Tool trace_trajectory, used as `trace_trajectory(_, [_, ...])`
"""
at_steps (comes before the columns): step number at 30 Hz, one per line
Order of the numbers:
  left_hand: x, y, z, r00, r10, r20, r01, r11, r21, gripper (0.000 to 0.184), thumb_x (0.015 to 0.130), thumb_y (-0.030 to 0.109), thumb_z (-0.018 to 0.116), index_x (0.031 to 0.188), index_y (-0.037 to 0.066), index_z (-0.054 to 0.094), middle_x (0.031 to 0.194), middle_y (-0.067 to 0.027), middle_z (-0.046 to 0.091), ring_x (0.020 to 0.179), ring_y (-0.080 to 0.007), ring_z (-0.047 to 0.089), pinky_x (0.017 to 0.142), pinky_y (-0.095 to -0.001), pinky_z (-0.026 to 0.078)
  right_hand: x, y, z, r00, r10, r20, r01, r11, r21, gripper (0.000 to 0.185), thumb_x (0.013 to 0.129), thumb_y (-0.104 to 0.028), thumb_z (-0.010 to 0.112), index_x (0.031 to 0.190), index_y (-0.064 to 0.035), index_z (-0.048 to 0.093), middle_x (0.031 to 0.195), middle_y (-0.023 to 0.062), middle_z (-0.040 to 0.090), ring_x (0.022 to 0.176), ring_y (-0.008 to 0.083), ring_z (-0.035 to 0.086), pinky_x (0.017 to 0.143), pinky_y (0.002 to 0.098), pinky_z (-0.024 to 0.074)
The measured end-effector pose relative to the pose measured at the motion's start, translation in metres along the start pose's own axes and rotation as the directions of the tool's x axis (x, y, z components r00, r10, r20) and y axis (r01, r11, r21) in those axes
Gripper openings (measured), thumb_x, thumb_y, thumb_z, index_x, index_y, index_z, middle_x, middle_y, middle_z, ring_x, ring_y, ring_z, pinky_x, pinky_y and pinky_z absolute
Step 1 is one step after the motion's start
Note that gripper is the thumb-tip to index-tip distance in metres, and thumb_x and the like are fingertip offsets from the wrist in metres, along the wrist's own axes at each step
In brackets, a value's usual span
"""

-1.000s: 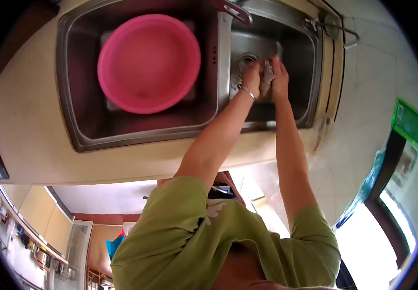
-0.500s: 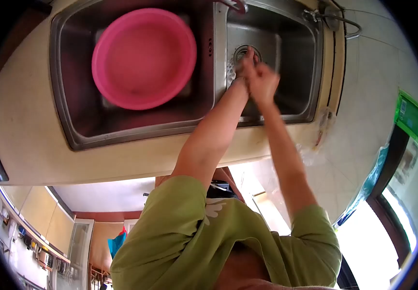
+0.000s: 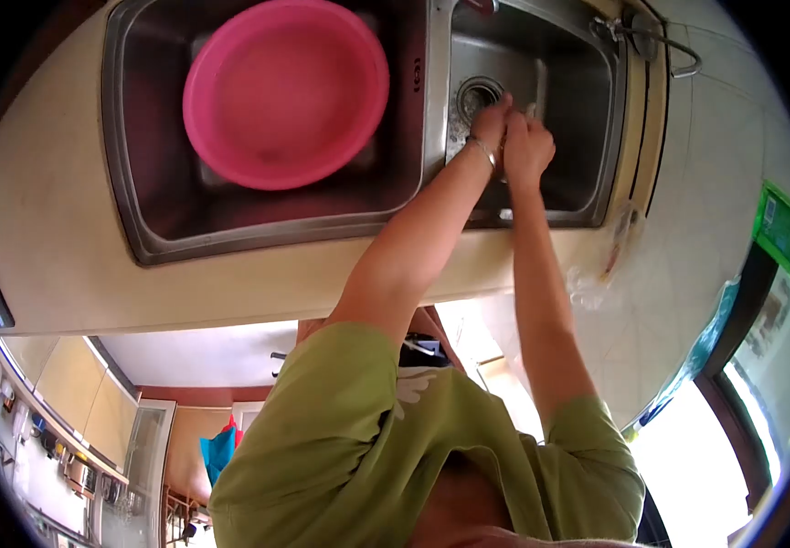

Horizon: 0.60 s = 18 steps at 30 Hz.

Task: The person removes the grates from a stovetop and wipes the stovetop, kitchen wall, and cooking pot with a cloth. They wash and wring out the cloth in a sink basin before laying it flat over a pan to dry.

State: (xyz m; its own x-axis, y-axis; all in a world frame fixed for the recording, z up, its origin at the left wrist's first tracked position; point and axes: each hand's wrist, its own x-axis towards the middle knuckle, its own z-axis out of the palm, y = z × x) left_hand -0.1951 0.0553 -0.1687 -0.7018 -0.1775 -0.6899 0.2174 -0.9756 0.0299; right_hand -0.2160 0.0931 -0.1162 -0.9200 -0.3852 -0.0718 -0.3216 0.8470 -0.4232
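- Hands meet over the right basin (image 3: 587, 100) of the double sink (image 3: 267, 245), low inside it and just near of the drain strainer (image 3: 475, 91).
- The left hand (image 3: 489, 126), with a bracelet (image 3: 483, 151) at its wrist, is pressed close against the right hand (image 3: 530, 153), whose fingers are partly curled.
- Their inner sides are hidden, so I cannot tell whether either one is pinching anything; a small item could be tucked between them.
- Pale specks lie on the basin floor by the strainer, perhaps suds or drops.
- In the left basin (image 3: 150, 119) sits a pink washtub (image 3: 196, 100), upright, well apart from both hands. Its inside looks pinkish and cloudy; whether it holds water is unclear.
- The table (image 3: 185, 292) runs along the near side of the sink.
- As for progress, the handwork in the right basin looks under way, with both hands engaged there. No finished result can be made out, and how much is done or left cannot be judged from this view.
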Motion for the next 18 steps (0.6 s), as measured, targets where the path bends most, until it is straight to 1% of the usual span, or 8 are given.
trace_trajectory(2, [0.01, 0.011, 0.005, 0.996, 0.057, -0.074, -0.045, 0.987, 0.157, 0.028, 0.082, 0.031, 0.049, 0.075, 0.004, 0.057, 0.071, -0.0072, 0.055, 0.06, -0.0168, 0.05, 0.057, -0.0315, 0.04, -0.031, -0.003, 0.009, 0.949, -0.233, -0.211, 0.272, 0.945, 0.182, 0.043, 0.074, -0.035, 0.046, 0.077, 0.0043, 0.061, 0.076, 0.0266, 0.057, 0.08, 0.042, 0.055, 0.072, 0.0436, 0.0433])
trace_trajectory(5, [-0.008, 0.003, 0.012, 0.975, 0.165, -0.15, -0.16, 0.986, 0.044, 0.032, 0.082, 0.032, 0.05, 0.071, 0.002, 0.055, 0.068, -0.0055, 0.052, 0.06, -0.0158, 0.045, 0.058, -0.0327, 0.038, 0.022, 0.004, 0.007, 0.998, -0.055, 0.036, 0.056, 0.998, -0.035, 0.038, 0.074, -0.032, 0.046, 0.075, 0.0036, 0.061, 0.08, 0.027, 0.057, 0.085, 0.0405, 0.054, 0.075, 0.042, 0.0419])
trace_trajectory(8, [0.017, -0.008, -0.001, 0.933, 0.344, -0.103, -0.27, 0.861, 0.431, 0.031, 0.081, 0.035, 0.052, 0.093, 0.007, 0.057, 0.087, -0.0072, 0.057, 0.076, -0.0165, 0.053, 0.06, -0.0321, 0.042, 0.075, 0.018, -0.009, 0.994, -0.053, 0.092, 0.058, 0.997, -0.053, 0.035, 0.075, -0.027, 0.048, 0.081, 0.0048, 0.059, 0.084, 0.0266, 0.057, 0.086, 0.0374, 0.055, 0.075, 0.0392, 0.0412])
trace_trajectory(10, [0.027, -0.004, -0.011, 0.957, 0.273, -0.101, -0.218, 0.902, 0.373, 0.04, 0.08, 0.045, 0.049, 0.105, 0.013, 0.053, 0.095, -0.0071, 0.054, 0.084, -0.017, 0.052, 0.061, -0.0349, 0.042, 0.076, 0.033, -0.025, 0.994, -0.044, -0.099, 0.075, 0.94, 0.334, 0.035, 0.076, -0.025, 0.048, 0.091, 0.006, 0.054, 0.085, 0.0235, 0.057, 0.082, 0.0321, 0.055, 0.073, 0.037, 0.0412])
trace_trajectory(12, [-0.005, 0.007, 0.005, 0.974, 0.181, -0.139, -0.117, 0.918, 0.378, 0.051, 0.079, 0.053, 0.045, 0.114, 0.016, 0.046, 0.108, -0.0074, 0.05, 0.097, -0.0213, 0.048, 0.067, -0.0406, 0.043, 0.065, 0.02, -0.032, 1.0, 0.013, 0.006, -0.014, 0.891, 0.453, 0.031, 0.078, -0.017, 0.047, 0.098, 0.0066, 0.05, 0.087, 0.0213, 0.055, 0.079, 0.0263, 0.055, 0.07, 0.0334, 0.0417])
trace_trajectory(14, [-0.019, 0.014, 0.015, 0.967, -0.249, 0.057, 0.248, 0.968, 0.026, 0.054, 0.079, 0.053, 0.045, 0.12, 0.019, 0.041, 0.118, -0.0078, 0.045, 0.113, -0.0286, 0.038, 0.077, -0.0471, 0.042, 0.039, 0.005, -0.028, 0.969, -0.246, -0.023, 0.217, 0.804, 0.554, 0.022, 0.08, -0.008, 0.047, 0.097, 0.0022, 0.054, 0.087, 0.0168, 0.056, 0.078, 0.0208, 0.055, 0.069, 0.0308, 0.042])
trace_trajectory(15, [-0.006, 0.008, 0.005, 0.91, -0.16, 0.383, 0.215, 0.971, -0.104, 0.052, 0.08, 0.05, 0.046, 0.124, 0.025, 0.035, 0.123, -0.0122, 0.042, 0.114, -0.0386, 0.037, 0.086, -0.0513, 0.038, 0.026, 0.008, -0.025, 0.944, -0.325, 0.056, 0.253, 0.822, 0.51, 0.019, 0.08, -0.005, 0.047, 0.096, -0.0005, 0.056, 0.086, 0.0148, 0.056, 0.076, 0.0209, 0.055, 0.068, 0.0299, 0.0423])
trace_trajectory(18, [0.012, 0.0, -0.011, 0.897, -0.172, 0.408, 0.232, 0.968, -0.1, 0.051, 0.077, 0.043, 0.057, 0.118, 0.021, 0.037, 0.112, -0.0142, 0.05, 0.09, -0.0369, 0.055, 0.06, -0.0503, 0.048, -0.022, 0.001, -0.036, 0.822, -0.567, 0.057, 0.532, 0.798, 0.284, 0.014, 0.079, -0.01, 0.054, 0.091, -0.0056, 0.059, 0.081, 0.011, 0.055, 0.072, 0.0231, 0.054, 0.066, 0.0298, 0.0432])
